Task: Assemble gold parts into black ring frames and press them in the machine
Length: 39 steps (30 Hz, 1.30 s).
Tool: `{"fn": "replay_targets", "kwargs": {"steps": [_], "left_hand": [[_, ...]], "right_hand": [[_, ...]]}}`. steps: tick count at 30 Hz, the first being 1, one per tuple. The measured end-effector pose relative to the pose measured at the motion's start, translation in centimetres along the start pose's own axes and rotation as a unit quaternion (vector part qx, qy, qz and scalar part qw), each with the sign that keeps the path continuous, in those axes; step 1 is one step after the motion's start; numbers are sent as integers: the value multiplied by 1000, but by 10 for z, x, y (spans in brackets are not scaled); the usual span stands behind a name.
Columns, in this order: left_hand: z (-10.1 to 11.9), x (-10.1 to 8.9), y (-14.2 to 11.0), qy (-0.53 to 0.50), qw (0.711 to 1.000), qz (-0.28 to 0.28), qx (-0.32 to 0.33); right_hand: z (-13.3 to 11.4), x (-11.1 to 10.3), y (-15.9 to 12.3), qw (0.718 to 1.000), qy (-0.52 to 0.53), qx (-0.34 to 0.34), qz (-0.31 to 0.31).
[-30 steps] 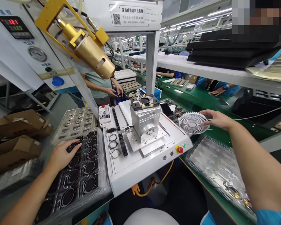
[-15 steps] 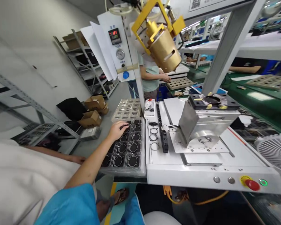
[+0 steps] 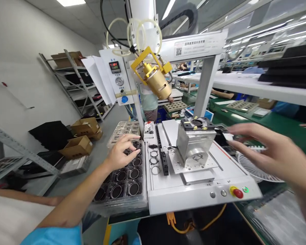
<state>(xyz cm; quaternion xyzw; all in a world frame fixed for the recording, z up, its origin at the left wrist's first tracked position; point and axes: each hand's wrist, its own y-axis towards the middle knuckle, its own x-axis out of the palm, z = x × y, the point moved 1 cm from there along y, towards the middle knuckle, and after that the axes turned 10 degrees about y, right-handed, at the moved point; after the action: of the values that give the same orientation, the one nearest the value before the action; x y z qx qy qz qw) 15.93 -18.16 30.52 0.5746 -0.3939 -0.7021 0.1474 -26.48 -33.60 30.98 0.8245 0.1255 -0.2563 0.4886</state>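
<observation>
My left hand rests with curled fingers on the far end of a transparent tray of black ring parts in rows, and its fingertips hide the parts beneath them. My right hand hangs with its fingers spread above the right side of a white benchtop machine. Below that hand lies a round white fan grille. An aluminium fixture block stands on the machine bed, topped by a black plate with a ring. Several metal rings lie on the bed near my left hand.
A brass head in a yellow frame hangs above the bed. A person in a green shirt stands beyond the machine. Cardboard boxes sit on the floor at left, and a transparent tray lies low at right.
The fan grille has left my right hand and lies beside the machine. My right hand is back in view above it. The view has swung out, and my left hand remains at the tray.
</observation>
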Motion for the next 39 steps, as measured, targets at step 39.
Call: {"fn": "replay_targets", "kwargs": {"steps": [39], "left_hand": [[76,106,170,-83,974,-166,127]], "right_hand": [[24,44,-231,782,328,512,139]]}}
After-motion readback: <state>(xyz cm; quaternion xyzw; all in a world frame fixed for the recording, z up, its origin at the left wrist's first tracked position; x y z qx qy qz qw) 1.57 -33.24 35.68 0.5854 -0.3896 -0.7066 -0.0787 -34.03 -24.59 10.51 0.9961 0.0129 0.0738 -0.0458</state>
